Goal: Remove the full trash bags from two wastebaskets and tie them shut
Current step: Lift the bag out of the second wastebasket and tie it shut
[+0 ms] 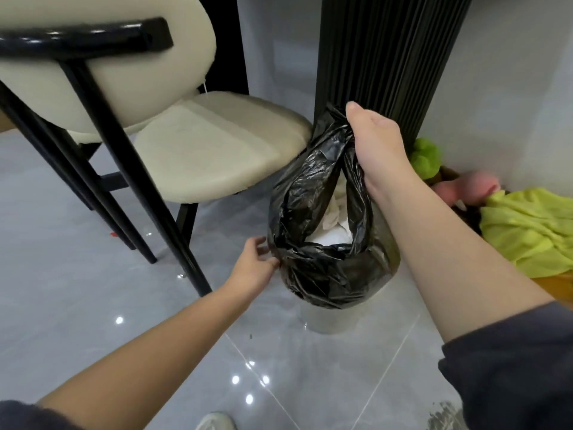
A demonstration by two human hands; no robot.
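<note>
Glossy grey tile floor (93,305), cream chair (217,144), fluted black column (387,57).

A home dining area.
Cream cushioned chair (217,144), black fluted table pedestal (387,51), glossy grey tile floor (77,290).

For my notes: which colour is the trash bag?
The trash bag is black; the head view shows it best.

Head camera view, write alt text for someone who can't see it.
A person's right hand grips the gathered top of a black trash bag sitting in a pale wastebasket, white paper showing inside, while the left hand pinches the bag's rim. A cream chair stands to the left on the grey floor.
</note>
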